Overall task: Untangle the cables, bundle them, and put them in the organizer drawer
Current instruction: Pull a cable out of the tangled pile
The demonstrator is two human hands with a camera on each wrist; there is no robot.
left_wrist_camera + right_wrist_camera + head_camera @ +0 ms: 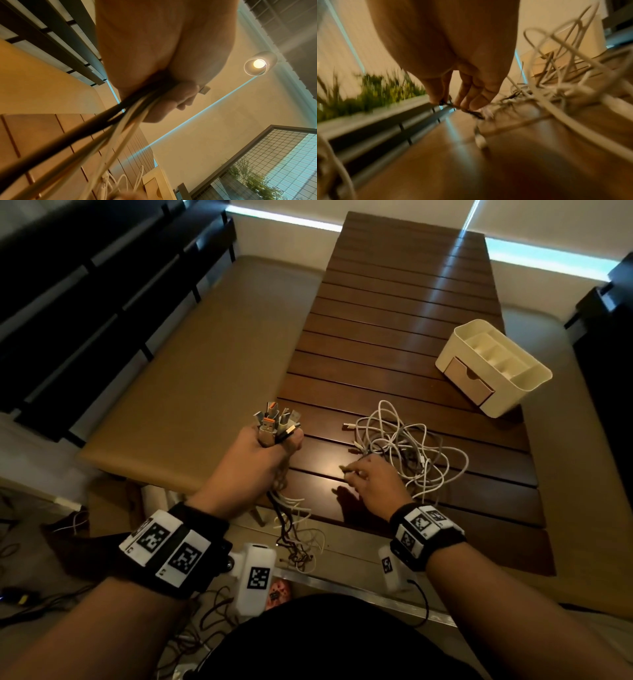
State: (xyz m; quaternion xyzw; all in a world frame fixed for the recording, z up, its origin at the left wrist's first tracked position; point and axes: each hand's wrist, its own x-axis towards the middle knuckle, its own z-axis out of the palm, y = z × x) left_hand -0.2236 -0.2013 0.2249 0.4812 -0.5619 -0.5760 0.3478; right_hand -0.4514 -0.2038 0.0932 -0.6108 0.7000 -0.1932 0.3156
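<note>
L hand (pixel 255 455) fisted round a bunch of cables (pixel 291 515), plug ends (pixel 275 419) sticking up above the fist; cords hang down past the near edge of the counter (pixel 411 313). L wrist view: dark and pale cords (pixel 96 129) run taut out from the closed fingers (pixel 173 102).
R hand (pixel 373 484) low over counter, fingertips (pixel 471 104) pinching a thin dark cord (pixel 471 112) at near-left side of the tangle. R wrist view blurred; cord type unclear.
Tangle of white cables (pixel 407 446) lies loose on counter, right of L hand.
Organizer (pixel 493 368) stands on counter's right side, well beyond tangle. Its drawer (pixel 469 383) is closed; top compartments show nothing inside.
</note>
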